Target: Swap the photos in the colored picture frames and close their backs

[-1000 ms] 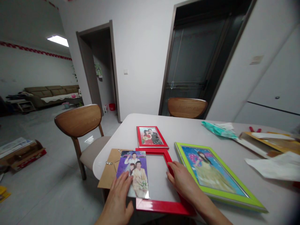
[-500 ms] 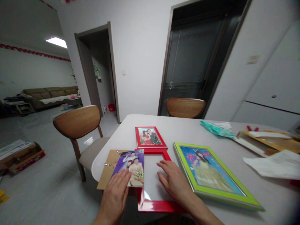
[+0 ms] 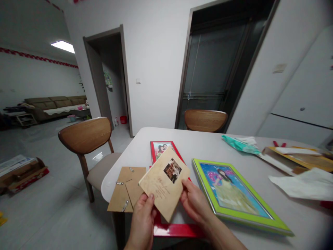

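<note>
In both hands I hold a beige printed card (image 3: 166, 185), tilted, with a small dark photo and lines of script on its face. Its edge looks thick, perhaps more than one sheet. My left hand (image 3: 144, 218) pinches the lower left side, thumb on top. The right side is gripped by my right hand (image 3: 194, 201). Beneath the card lies a red picture frame (image 3: 179, 230), mostly covered. To the left, a brown backing board (image 3: 117, 192) with metal clips overhangs the table edge. A smaller red frame (image 3: 159, 147) with a couple's picture is partly hidden behind the card.
A lime-green picture frame (image 3: 251, 219) lies on the white table (image 3: 208, 144) at right. Beyond it are a teal and white wrapper (image 3: 240, 144), yellow packaging (image 3: 314, 160) and white paper (image 3: 301, 185). Wooden chairs stand at left (image 3: 87, 135) and at the far side (image 3: 205, 119).
The purple couple photo on the backing board is no longer visible, and the board is uncovered. Both hands have come together over the red frame, now holding the beige card.
</note>
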Motion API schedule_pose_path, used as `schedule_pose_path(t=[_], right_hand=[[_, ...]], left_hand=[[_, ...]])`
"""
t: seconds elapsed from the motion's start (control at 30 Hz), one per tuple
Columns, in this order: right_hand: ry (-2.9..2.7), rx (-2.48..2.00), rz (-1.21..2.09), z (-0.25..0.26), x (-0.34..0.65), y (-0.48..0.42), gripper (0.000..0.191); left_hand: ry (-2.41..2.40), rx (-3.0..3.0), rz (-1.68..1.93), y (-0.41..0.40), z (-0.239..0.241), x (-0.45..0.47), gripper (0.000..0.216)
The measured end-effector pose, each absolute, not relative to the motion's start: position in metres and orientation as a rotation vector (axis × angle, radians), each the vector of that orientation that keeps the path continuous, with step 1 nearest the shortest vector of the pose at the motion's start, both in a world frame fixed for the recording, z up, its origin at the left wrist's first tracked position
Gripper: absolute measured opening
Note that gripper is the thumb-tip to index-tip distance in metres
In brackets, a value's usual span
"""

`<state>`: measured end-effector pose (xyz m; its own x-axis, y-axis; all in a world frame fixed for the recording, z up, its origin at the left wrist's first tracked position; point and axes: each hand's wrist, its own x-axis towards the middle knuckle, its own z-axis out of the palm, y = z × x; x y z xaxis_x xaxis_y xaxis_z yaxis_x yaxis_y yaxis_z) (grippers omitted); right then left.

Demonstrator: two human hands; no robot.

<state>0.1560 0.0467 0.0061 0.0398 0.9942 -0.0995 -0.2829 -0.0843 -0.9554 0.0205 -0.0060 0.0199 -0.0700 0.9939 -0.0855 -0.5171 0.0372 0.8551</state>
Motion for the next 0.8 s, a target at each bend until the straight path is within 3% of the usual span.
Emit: schedule_pose_path(t=[0.17, 0.3, 0.43, 0.5, 0.67, 0.8], right_hand=[[-1.030, -1.265, 1.379, 0.021, 0.196, 0.067, 0.042], [-1.169, -1.363, 1.352, 0.012, 0.207, 0.079, 0.045], [-1.268, -1.375, 1.309, -0.005, 0.197, 0.085, 0.045], [-1.416, -1.444, 1.184, -0.008, 0.192, 0.087, 0.043], [-1.934, -1.756, 0.489, 0.000, 0.193, 0.087, 0.033], [-1.970, -1.871, 0.352, 0.000, 0.195, 0.084, 0.028]], left_hand=[[1.135, 1.049, 1.371, -0.004, 0.001, 0.005, 0.050], [1.395, 1.616, 1.061, -0.010, -0.002, 0.000, 0.046], [1.375, 2.035, 0.821, -0.016, -0.016, 0.005, 0.057], [1.348, 2.176, 0.745, -0.016, -0.023, 0.005, 0.061], [1.345, 2.324, 0.599, -0.013, -0.023, 0.001, 0.064], [1.391, 2.316, 0.536, -0.011, -0.015, 0.003, 0.060]])
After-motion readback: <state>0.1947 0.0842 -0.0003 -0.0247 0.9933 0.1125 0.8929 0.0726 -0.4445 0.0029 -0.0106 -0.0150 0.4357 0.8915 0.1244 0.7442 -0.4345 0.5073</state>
